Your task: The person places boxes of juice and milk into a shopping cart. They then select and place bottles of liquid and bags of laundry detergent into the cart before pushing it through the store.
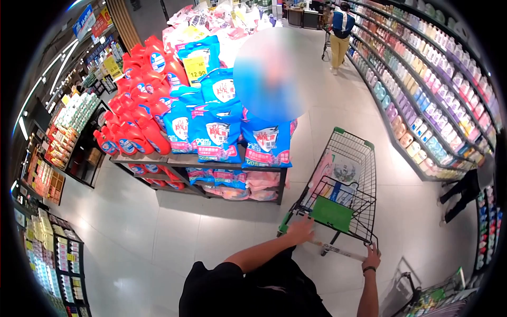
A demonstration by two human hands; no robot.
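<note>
My left hand (300, 230) is closed around the left end of the shopping cart's handle. At the right end of the same handle, my right hand (372, 258) is wrapped on, with a dark band at the wrist. The shopping cart (372, 174) is black wire with green corners. A green panel (331, 214) sits just ahead of the handle. Inside the basket lie a pink package (323, 171) and a pale package with a green print (346, 171), partly hidden by the wires.
To the left, a display stand (232, 164) holds blue detergent bags (217, 134) and red bottles (142, 124). Bottle shelves (417, 90) line the right. A person (341, 31) stands far up the aisle; another person (467, 193) stands at right. A second cart (433, 296) is lower right.
</note>
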